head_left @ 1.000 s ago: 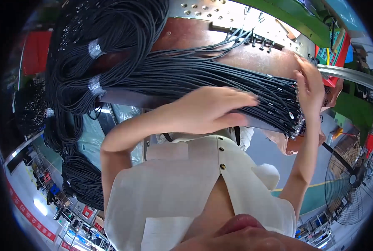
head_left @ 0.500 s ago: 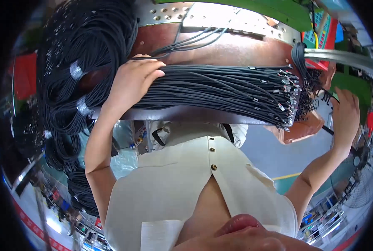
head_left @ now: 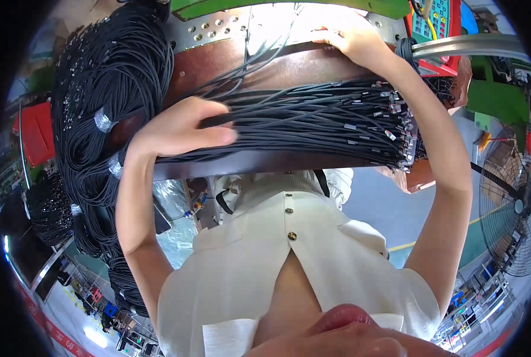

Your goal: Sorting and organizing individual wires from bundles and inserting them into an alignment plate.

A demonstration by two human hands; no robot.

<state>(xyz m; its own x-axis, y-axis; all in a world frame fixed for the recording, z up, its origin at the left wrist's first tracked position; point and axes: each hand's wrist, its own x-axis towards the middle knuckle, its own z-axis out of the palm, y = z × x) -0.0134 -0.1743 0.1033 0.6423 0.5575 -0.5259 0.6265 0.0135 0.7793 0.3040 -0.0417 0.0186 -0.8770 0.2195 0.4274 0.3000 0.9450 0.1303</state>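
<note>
A wide bundle of black cables [head_left: 289, 119] lies along the bench's near side, small metal connectors [head_left: 405, 134] clustered at its right end. Over the bundle's left part is my left hand [head_left: 179, 128], slightly blurred, open, its thumb and fingers apart with cables showing between them. My right hand [head_left: 361, 44] reaches across to the brightly lit metal plate [head_left: 218, 27] at the back; its fingers stretch left and look open, though glare washes out the tips. Left of those fingers, a few loose black cables [head_left: 241, 71] run from the plate down toward the bundle.
Thick coils of black cable [head_left: 111, 77] tied with clear wrap hang at the left. A green bar [head_left: 289, 8] crosses the back. At the right are a metal rail [head_left: 468, 46], a red-and-green device [head_left: 435, 24] with buttons, and a standing fan [head_left: 515, 205].
My right hand has swung from the far right, beyond the connectors, to the lit plate at the back. My left thumb and fingers have spread apart on the bundle. The view has shifted slightly.
</note>
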